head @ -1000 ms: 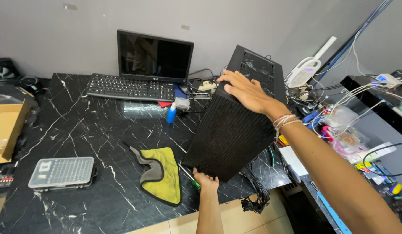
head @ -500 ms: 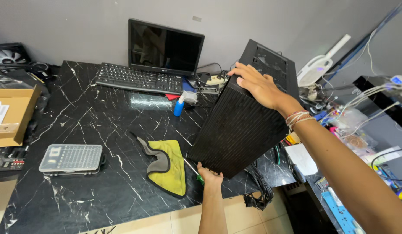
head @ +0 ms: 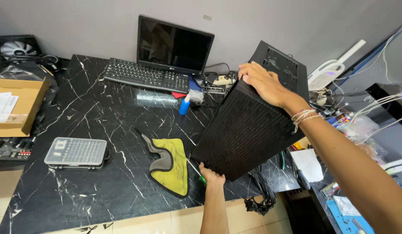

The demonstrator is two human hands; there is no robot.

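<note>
Since a moment ago, both hands are tipping the black computer case (head: 248, 125) higher. Right hand (head: 263, 82) fingers are gripping its top; left hand (head: 211, 177) fingers are holding its bottom corner, just above the desk (head: 101, 125). It is not yet set down flat.

Matt black ribbed computer case (head: 248, 130); glossy black marble-look table (head: 92, 112); soft yellow cloth (head: 172, 167).

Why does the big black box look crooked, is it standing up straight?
No, the black computer case is tipped, held by the right hand on top and the left hand below.
</note>
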